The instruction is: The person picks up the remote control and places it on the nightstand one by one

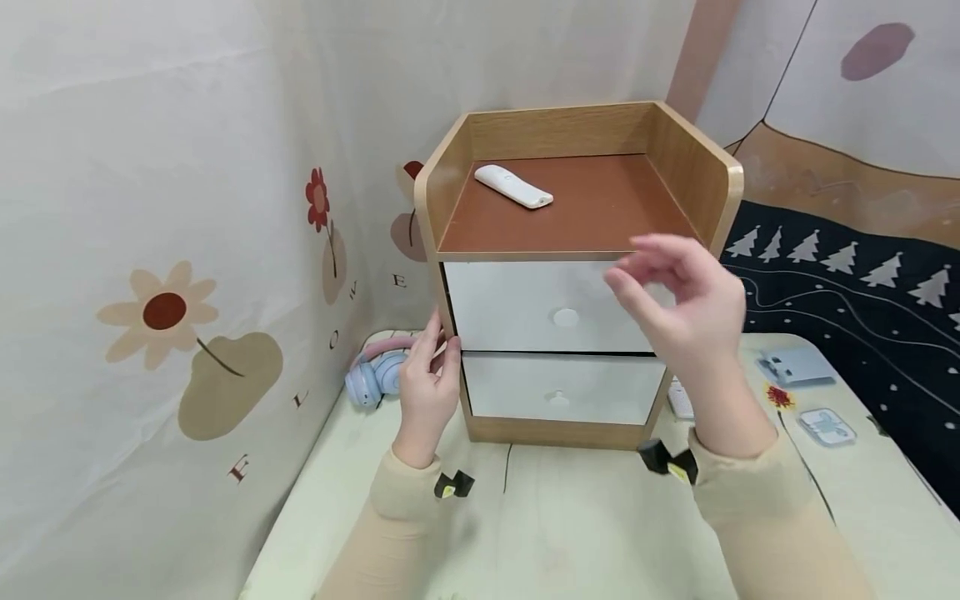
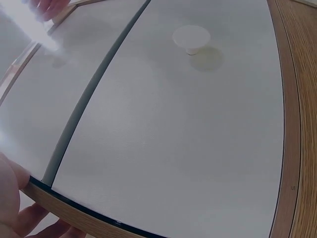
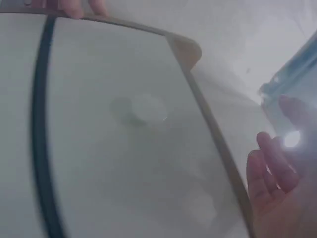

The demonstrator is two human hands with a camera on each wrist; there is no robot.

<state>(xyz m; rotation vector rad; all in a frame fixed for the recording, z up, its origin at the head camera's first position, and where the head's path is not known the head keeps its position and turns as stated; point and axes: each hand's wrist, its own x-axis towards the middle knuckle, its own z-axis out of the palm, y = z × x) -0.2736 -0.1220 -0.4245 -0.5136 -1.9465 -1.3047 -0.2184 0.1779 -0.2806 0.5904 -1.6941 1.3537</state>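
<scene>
A wooden two-drawer cabinet [image 1: 555, 432] stands upright, with a white upper drawer [image 1: 517, 304] and a white lower drawer [image 1: 517, 385], both closed. Each front bears a round white knob: the upper knob [image 1: 565, 317] and the lower knob [image 1: 557, 398]. My left hand [image 1: 429, 387] touches the cabinet's left side, fingers extended along the panel and thumb by the front edge. Raised before the upper drawer's right part, my right hand [image 1: 693, 304] holds nothing, its fingers loosely bent and the thumb apart. In the right wrist view that hand [image 3: 277, 188] is partly washed out by glare.
A white remote [image 1: 513, 187] lies on the cabinet's brown top. Blue and pink headphones [image 1: 367, 379] sit left of it. To the right are a light blue case [image 1: 797, 367], a small square box [image 1: 827, 426] and a partly hidden white item [image 1: 679, 400]. Curtains border the table.
</scene>
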